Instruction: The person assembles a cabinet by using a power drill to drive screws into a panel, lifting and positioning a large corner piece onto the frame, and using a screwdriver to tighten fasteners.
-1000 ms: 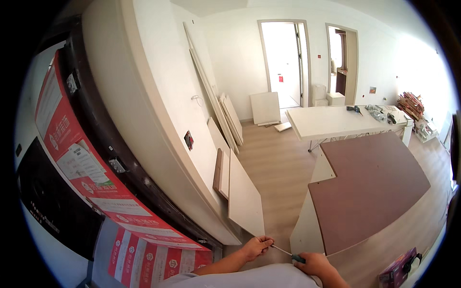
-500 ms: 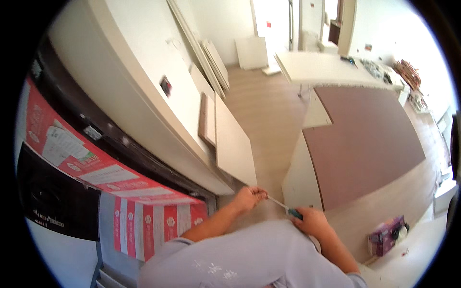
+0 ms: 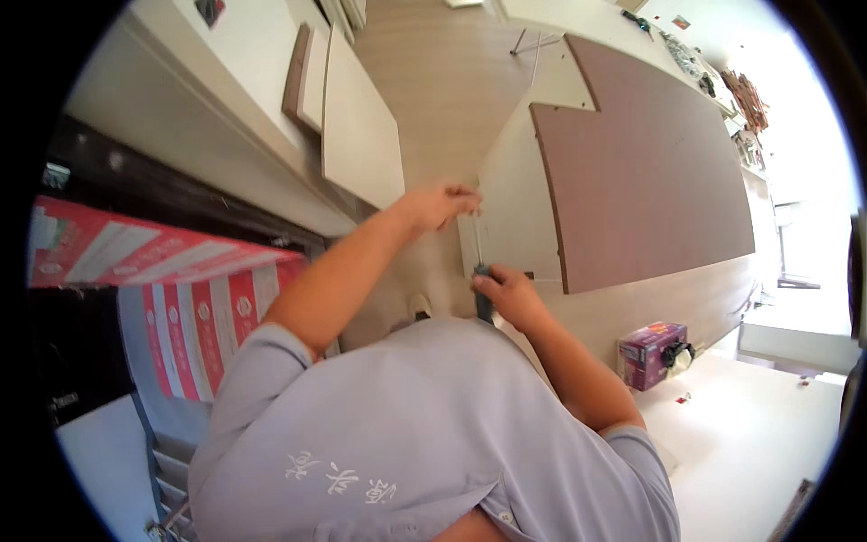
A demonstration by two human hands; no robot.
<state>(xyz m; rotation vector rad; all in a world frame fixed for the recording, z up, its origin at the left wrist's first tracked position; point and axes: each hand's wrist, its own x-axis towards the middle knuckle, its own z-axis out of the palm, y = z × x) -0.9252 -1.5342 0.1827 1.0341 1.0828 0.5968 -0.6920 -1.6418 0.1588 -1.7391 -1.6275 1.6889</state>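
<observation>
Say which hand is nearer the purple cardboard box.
Right. The right hand, on the screwdriver handle, is left of the purple cardboard box and somewhat higher in the picture; the left hand, by the screwdriver shaft, is farther left and higher.

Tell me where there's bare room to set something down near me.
The brown panel, beyond your right hand, has a broad bare middle. Bare floor also runs between the leaning white panel and the white cabinet side. It's crowded at upper right, where a dark tool and clear plastic lie on the white table.
</observation>
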